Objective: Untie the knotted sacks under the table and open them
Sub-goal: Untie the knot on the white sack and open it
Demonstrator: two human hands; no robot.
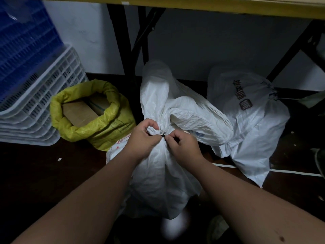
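Note:
A white woven sack [158,178] stands on the dark floor under the table, its neck bunched and bound by a thin dark tie [162,136]. My left hand [143,138] grips the gathered neck just left of the tie. My right hand [182,143] pinches the tie from the right side. The loose top of the sack flops up and to the right behind my hands. A second white sack [249,124] with dark printed characters lies to the right, tied shut with a cord. A yellow sack [105,124] at the left stands open with cardboard boxes inside.
Stacked white crates [35,103] and a blue crate [22,43] fill the left side. Black table legs [133,43] rise behind the sacks, and the yellow table edge [228,9] runs overhead. A white cable [290,171] lies on the floor at the right.

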